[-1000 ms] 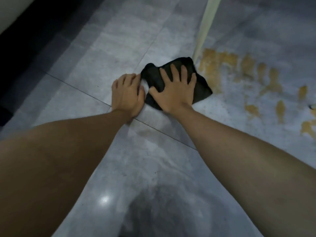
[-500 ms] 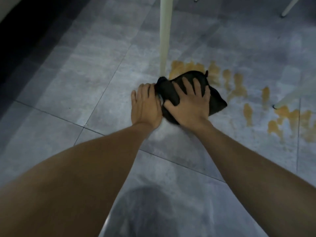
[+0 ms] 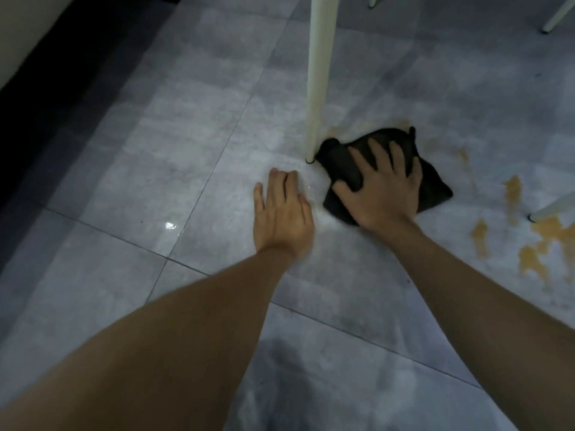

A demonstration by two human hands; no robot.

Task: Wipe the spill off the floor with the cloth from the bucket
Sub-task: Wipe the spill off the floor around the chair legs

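Right hand point(image 3: 384, 189) is pressing flat, fingers spread, on the black cloth point(image 3: 432, 185) beside the white leg point(image 3: 317, 88); left hand point(image 3: 284, 213) is bracing open on the floor point(image 3: 186, 150). Mid-wipe: orange spill point(image 3: 535, 244) is waiting rightward.

- The cloth point(image 3: 432, 188) lies on the floor point(image 3: 186, 150), just right of the foot of a furniture leg point(image 3: 319, 76) and touching it.
- The right hand point(image 3: 382, 194) lies flat on the cloth, fingers spread.
- The left hand point(image 3: 284, 216) lies flat on the floor, left of the cloth and apart from it, nearer the person than the leg's foot.
- The spill point(image 3: 535, 256) lies on the floor to the right of the cloth; a little of it shows just behind the cloth.
- A second leg point(image 3: 552, 208) comes down among the patches at the right edge.
- Further legs stand farther back, to the right.
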